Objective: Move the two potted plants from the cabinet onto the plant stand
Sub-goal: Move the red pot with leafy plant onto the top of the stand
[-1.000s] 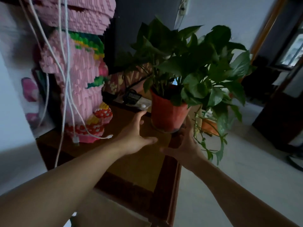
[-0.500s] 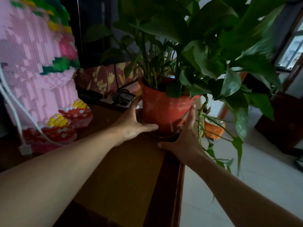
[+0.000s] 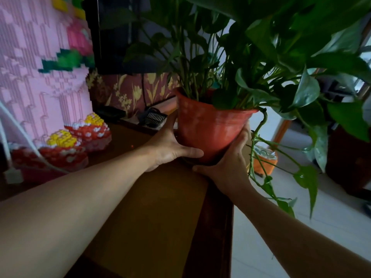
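Note:
A leafy green plant in a red pot (image 3: pixel 208 129) stands at the right edge of the brown wooden cabinet top (image 3: pixel 152 213). My left hand (image 3: pixel 170 147) grips the pot's left side near the base, thumb across the front. My right hand (image 3: pixel 228 163) cups the pot's right side and bottom. Long vines hang down over the cabinet's edge to the right. An orange pot (image 3: pixel 265 161) shows on the floor behind the vines, partly hidden.
A large pink brick-built figure (image 3: pixel 46 93) with red and yellow feet fills the left. White cables (image 3: pixel 12 135) hang in front of it. A dark screen (image 3: pixel 118 35) and a black comb-like object (image 3: pixel 153 117) sit behind the pot. Pale tiled floor (image 3: pixel 301 237) lies to the right.
Both hands have closed onto the red pot from open reaching poses. The view has moved closer to the plant.

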The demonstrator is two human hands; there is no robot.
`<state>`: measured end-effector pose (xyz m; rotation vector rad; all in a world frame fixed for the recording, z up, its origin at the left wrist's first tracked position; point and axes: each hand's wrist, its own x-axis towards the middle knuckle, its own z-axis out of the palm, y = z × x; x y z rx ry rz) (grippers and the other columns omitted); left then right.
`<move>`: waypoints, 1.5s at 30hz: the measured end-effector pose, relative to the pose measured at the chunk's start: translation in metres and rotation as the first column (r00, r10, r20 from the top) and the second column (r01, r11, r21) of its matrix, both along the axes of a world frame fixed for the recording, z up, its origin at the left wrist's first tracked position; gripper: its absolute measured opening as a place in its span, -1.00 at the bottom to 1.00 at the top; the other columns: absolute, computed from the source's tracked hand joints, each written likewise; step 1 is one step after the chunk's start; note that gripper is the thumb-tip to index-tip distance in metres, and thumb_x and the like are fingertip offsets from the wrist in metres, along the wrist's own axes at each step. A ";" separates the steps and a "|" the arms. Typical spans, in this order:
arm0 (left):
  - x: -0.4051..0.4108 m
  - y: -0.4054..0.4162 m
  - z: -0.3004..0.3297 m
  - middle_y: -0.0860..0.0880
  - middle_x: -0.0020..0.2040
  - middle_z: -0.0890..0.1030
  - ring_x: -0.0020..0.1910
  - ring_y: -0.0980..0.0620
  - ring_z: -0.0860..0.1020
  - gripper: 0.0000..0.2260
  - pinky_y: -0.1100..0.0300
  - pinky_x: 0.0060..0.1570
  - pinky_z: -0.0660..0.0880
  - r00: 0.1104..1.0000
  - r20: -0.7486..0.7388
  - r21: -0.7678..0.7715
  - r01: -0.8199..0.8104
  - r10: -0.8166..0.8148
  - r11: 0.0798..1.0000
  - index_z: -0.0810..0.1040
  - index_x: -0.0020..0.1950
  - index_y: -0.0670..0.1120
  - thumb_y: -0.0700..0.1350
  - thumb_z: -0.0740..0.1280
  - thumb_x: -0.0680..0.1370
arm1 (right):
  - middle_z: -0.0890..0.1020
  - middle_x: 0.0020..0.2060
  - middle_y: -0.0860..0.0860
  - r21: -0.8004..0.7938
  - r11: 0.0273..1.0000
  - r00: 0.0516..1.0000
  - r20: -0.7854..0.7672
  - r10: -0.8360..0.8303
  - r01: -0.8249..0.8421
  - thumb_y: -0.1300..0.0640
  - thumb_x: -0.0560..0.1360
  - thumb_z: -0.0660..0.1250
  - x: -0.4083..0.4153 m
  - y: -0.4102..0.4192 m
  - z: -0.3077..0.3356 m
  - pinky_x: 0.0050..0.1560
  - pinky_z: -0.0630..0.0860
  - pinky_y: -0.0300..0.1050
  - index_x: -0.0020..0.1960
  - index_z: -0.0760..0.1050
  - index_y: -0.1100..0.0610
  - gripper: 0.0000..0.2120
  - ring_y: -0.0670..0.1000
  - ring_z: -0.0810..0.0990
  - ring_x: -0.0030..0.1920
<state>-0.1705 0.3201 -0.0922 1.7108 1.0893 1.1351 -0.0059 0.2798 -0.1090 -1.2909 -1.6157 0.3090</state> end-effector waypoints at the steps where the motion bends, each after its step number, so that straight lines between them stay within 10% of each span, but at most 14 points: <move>1: 0.000 -0.001 0.000 0.33 0.06 0.36 0.17 0.16 0.36 0.09 0.34 0.04 0.31 1.000 0.004 0.004 0.000 0.000 1.000 0.05 0.46 0.16 0.07 0.57 0.04 | 0.16 0.46 0.09 0.009 1.000 1.000 -0.002 -0.003 0.003 0.12 0.04 0.65 0.001 0.000 0.000 0.29 0.33 -0.12 0.49 -0.25 0.07 0.34 0.08 0.26 0.40; 9: -0.002 -0.026 0.009 0.35 0.04 0.38 0.02 0.36 0.36 0.09 0.47 -0.10 0.25 1.000 -0.008 0.052 -0.006 0.007 0.999 0.03 0.46 0.15 0.11 0.56 0.05 | 0.32 0.27 -0.03 0.017 0.999 0.998 -0.037 0.041 -0.041 0.17 0.01 0.65 0.007 -0.019 0.005 -0.15 0.33 -0.66 0.48 -0.20 0.04 0.33 -0.06 0.36 0.21; 14: -0.001 -0.058 0.033 0.33 0.00 0.39 -0.05 0.44 0.32 0.07 0.48 -0.14 0.23 1.000 -0.023 0.096 -0.015 0.017 0.995 0.04 0.44 0.17 0.13 0.55 0.05 | 0.38 0.34 0.05 0.004 0.998 0.997 -0.051 0.060 -0.060 0.09 -0.01 0.66 0.007 -0.047 0.027 0.17 0.49 -0.10 0.45 -0.28 -0.14 0.37 0.05 0.45 0.27; 19: -0.004 -0.106 0.070 0.36 -0.03 0.43 -0.04 0.40 0.40 0.09 0.46 -0.08 0.29 0.998 -0.039 0.106 -0.034 0.039 0.994 0.08 0.44 0.15 0.17 0.53 0.01 | 0.46 0.21 -0.07 -0.002 0.996 0.990 -0.110 0.083 -0.084 0.02 -0.02 0.68 0.001 -0.090 0.061 0.00 0.59 -0.14 0.41 -0.23 -0.23 0.35 -0.05 0.56 0.13; 23: -0.006 -0.152 0.107 0.14 0.11 0.53 0.20 0.03 0.51 0.08 0.01 0.26 0.43 0.999 -0.032 0.090 0.014 -0.011 0.996 0.10 0.42 0.15 0.20 0.52 -0.03 | 0.30 0.37 0.03 0.007 0.995 0.984 -0.144 0.103 -0.103 0.01 -0.09 0.68 -0.001 -0.132 0.096 0.16 0.53 0.15 0.42 -0.18 -0.19 0.37 0.10 0.38 0.34; 28: -0.012 -0.210 0.155 0.10 0.21 0.54 0.20 0.08 0.51 -0.06 0.03 0.22 0.46 0.995 -0.015 0.130 0.097 -0.096 0.987 0.18 0.33 0.21 0.15 0.53 0.01 | 0.44 0.14 -0.16 0.023 0.997 0.985 -0.157 0.074 -0.071 0.09 -0.07 0.65 -0.007 -0.195 0.138 -0.04 0.64 0.05 0.37 -0.13 -0.30 0.29 0.03 0.54 0.14; 32: -0.015 -0.252 0.188 0.26 0.05 0.52 -0.04 0.34 0.49 -0.12 0.42 -0.24 0.52 0.993 0.020 0.167 0.110 -0.115 0.980 0.20 0.32 0.19 0.03 0.57 0.11 | 0.44 0.14 -0.21 0.035 0.998 0.984 -0.166 0.063 -0.058 0.04 -0.06 0.64 -0.010 -0.243 0.170 -0.06 0.63 -0.07 0.38 -0.18 -0.32 0.30 -0.03 0.55 0.11; 36: -0.013 -0.295 0.214 0.19 0.16 0.52 0.15 0.15 0.48 0.02 0.19 0.13 0.43 0.997 0.005 0.205 0.077 -0.080 0.976 0.14 0.41 0.15 0.15 0.54 0.02 | 0.45 0.14 -0.24 0.060 0.997 0.985 -0.160 0.067 -0.058 0.08 -0.06 0.65 -0.007 -0.282 0.196 -0.13 0.60 -0.20 0.36 -0.17 -0.38 0.31 -0.06 0.56 0.11; 45: 0.003 -0.383 0.242 0.23 0.07 0.51 0.12 0.18 0.49 -0.13 0.21 0.04 0.53 0.987 0.071 0.221 0.128 -0.146 0.967 0.17 0.25 0.22 0.08 0.54 0.04 | 0.43 0.07 -0.45 0.083 0.992 0.989 -0.104 0.101 -0.093 0.02 -0.09 0.64 0.011 -0.370 0.227 -0.12 0.58 -0.32 0.37 -0.12 -0.30 0.28 -0.41 0.49 0.07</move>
